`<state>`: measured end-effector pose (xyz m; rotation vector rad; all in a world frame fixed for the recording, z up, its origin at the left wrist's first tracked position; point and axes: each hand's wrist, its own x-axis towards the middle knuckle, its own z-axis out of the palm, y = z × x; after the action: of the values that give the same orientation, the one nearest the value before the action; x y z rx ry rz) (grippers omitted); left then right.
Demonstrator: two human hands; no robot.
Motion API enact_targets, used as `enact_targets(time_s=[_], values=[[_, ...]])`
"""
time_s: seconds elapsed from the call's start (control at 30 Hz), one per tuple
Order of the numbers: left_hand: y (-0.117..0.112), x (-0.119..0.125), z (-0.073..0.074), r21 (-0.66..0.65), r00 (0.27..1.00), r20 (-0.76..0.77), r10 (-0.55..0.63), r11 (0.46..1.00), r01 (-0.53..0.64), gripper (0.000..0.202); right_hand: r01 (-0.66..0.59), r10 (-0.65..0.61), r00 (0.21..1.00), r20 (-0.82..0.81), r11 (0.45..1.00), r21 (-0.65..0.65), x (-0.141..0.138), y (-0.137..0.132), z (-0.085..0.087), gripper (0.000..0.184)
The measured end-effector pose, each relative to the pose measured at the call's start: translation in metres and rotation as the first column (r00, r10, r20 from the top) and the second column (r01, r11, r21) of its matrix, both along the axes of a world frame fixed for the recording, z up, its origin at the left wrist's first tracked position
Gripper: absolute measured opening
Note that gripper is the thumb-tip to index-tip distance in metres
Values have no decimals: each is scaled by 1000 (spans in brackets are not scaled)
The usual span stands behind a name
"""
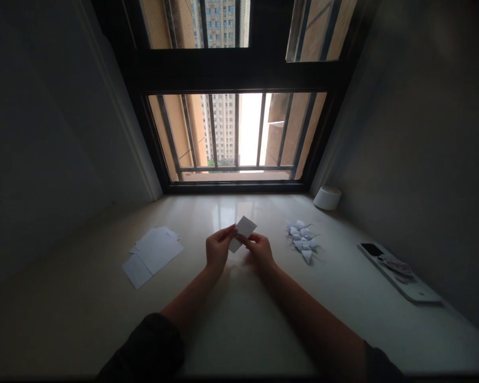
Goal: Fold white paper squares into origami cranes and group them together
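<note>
A small white piece of paper (246,226) is held up over the middle of the sill, tilted so that one corner points upward. My left hand (219,246) pinches it at its left edge. Thumb and fingers of my right hand (260,249) close on its lower right side, covering part of the sheet. To the left lies a loose stack of white paper sheets (159,251), fanned unevenly. On the right sits a cluster of several small folded paper pieces (302,239) with thin pointed ends.
The pale, glossy window sill (239,330) carries everything. A white rounded object (327,198) stands at the back right corner. A phone in a light case (407,279) lies by the right wall. Behind rises a dark window frame (239,187) with bars outside.
</note>
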<state>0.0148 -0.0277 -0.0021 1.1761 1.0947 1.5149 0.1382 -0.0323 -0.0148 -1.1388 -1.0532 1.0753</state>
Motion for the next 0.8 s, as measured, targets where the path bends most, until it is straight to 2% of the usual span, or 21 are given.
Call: enact_targets(time_s=[0.27,0.43,0.6,0.8], values=[[1,1,4,-10,999,26,44,999,-44,33,11,-18,991,-129,998,-58,-2,1,0,34],[6,-3,4,-37,995,47,84,996,-83,34,-45,44,997,-58,999,-17,1,3,-2,38],[7,-5,3,3,998,5,61,998,-61,33,-51,48,997,65,998,36,7,3,-2,34],[9,-7,1,-16,999,20,29,999,-28,30,-74,72,997,42,996,52,8,6,-7,32]])
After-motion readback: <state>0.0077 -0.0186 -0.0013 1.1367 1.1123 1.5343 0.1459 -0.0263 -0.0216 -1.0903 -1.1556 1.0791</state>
